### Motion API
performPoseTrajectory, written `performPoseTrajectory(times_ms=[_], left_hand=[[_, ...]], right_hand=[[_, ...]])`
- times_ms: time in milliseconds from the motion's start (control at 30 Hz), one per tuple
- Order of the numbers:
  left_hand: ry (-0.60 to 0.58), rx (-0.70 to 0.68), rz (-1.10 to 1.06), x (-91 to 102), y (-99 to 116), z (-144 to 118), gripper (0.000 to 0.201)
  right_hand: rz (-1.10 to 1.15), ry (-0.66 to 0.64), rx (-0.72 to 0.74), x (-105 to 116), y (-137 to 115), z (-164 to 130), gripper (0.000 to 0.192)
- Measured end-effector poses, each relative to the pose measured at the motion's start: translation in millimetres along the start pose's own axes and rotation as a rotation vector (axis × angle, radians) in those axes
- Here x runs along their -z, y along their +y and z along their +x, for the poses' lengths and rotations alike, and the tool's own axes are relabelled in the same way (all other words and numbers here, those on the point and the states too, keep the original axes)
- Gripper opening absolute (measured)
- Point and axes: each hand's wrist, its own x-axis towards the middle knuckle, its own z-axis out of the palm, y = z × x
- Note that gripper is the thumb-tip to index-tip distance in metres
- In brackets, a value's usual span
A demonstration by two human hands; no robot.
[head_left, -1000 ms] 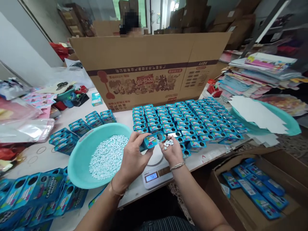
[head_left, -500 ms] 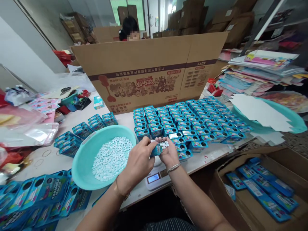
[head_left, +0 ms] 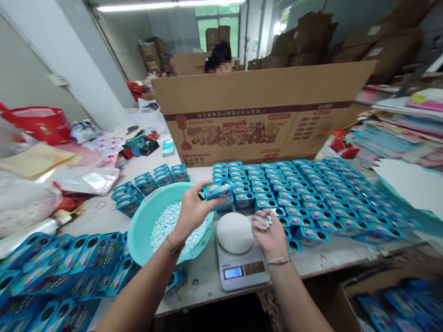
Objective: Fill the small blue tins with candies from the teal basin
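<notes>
My left hand (head_left: pixel 189 211) grips a small blue candy tin (head_left: pixel 217 189) and holds it above the rim of a teal bowl (head_left: pixel 141 230) filled with pale blue candies (head_left: pixel 166 223). My right hand (head_left: pixel 268 235) is curled around a few white candies (head_left: pixel 268 221), just right of a digital scale (head_left: pixel 242 267) with a bare white round pan (head_left: pixel 235 233). Rows of several open blue tins (head_left: pixel 304 193) cover the table behind the scale.
A large cardboard box (head_left: pixel 263 106) stands behind the tins, with a person seated beyond it. Stacks of blue tins (head_left: pixel 62 267) lie at the front left, plastic bags (head_left: pixel 41 184) at the left, paper stacks (head_left: pixel 398 129) at the right, and a carton (head_left: pixel 398 304) at the lower right.
The tin has left the scale area and my left hand has carried it up and away from my right hand. The scale pan is bare. The view has shifted left and up.
</notes>
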Motion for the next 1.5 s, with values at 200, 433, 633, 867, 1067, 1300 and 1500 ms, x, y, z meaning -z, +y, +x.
performPoseTrajectory(times_ms=[200, 433, 633, 867, 1067, 1300, 1500], left_hand=[[0.087, 0.048, 0.528, 38.1, -50.9, 108.3, 0.038], [-0.111, 0.016, 0.786, 41.0, -130.0, 166.5, 0.034], [-0.226, 0.02, 0.923, 62.3, -164.2, 156.7, 0.032], [-0.069, 0.083, 0.91, 79.8, -120.7, 144.1, 0.053], [0.051, -0.117, 0.556, 106.5, -41.7, 18.6, 0.064], [0.132, 0.086, 0.721, 81.6, -71.9, -199.3, 0.058], [0.155, 0.073, 0.722, 73.0, -112.3, -220.4, 0.046]], right_hand=[[-0.073, -0.038, -0.003, 15.9, -18.8, 0.9, 0.021], [-0.067, 0.079, 0.035, 43.1, -43.0, 0.5, 0.023], [-0.162, 0.075, 0.12, 58.3, -61.4, 3.8, 0.025], [-0.058, 0.075, 0.055, 22.0, -31.5, 1.1, 0.025], [-0.112, 0.051, -0.039, -1.1, -3.2, -10.5, 0.027], [-0.108, 0.055, -0.088, -11.6, 20.5, -22.7, 0.02], [-0.11, -0.024, -0.105, -6.6, 28.5, -28.8, 0.02]])
